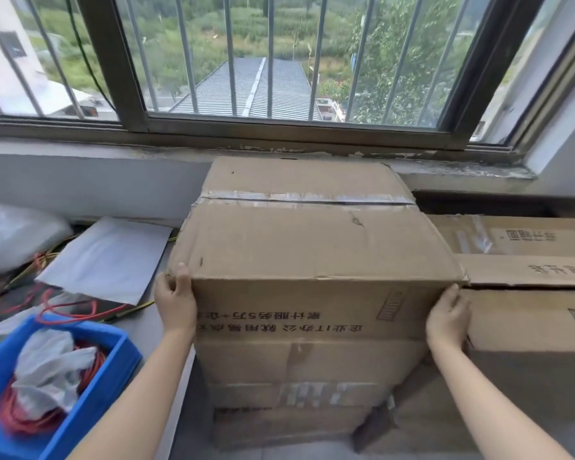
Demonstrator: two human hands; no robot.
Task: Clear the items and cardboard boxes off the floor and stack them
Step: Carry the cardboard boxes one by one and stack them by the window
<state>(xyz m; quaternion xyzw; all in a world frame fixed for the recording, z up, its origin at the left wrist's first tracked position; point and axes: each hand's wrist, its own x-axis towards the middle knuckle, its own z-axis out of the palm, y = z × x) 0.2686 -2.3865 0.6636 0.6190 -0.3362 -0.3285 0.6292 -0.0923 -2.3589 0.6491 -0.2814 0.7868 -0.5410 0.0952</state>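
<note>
Since the lens is wide and tilted down, a lot is cut off: both my forearms run out at the bottom edge, and the bin (122, 343) and bag (14, 234) are clipped at the left.

Left hand (176, 300) grips the box (312, 234) at its near-left top corner. Thumb is on the top edge, fingers go round the left face and out of sight. Right hand (447, 322) holds the near-right corner, fingers wrapped onto the right face, tips hidden in the gap against the side boxes (528, 320).

Box sits on a stack (296, 366) of more cartons under the window (269, 61), far edge just beside the sill (80, 146); cannot tell if they touch. Stack count is unclear, as its lower part is blurred. Top seam is taped. Front print is upside down, its left end hidden behind my left hand.

Side boxes run out of frame on the right, print only partly readable. Bin holds red cable (14, 416) and crumpled plastic, all blurred. A white sheet (110, 257) lies beyond the bin over red and yellow cables, and what else is under it is hidden.

Floor (183, 426) is grey. Window has a dark frame with vertical bars, and the sill paint is flaking. Outside are a grey ridged roof (246, 88) and trees (395, 61).
</note>
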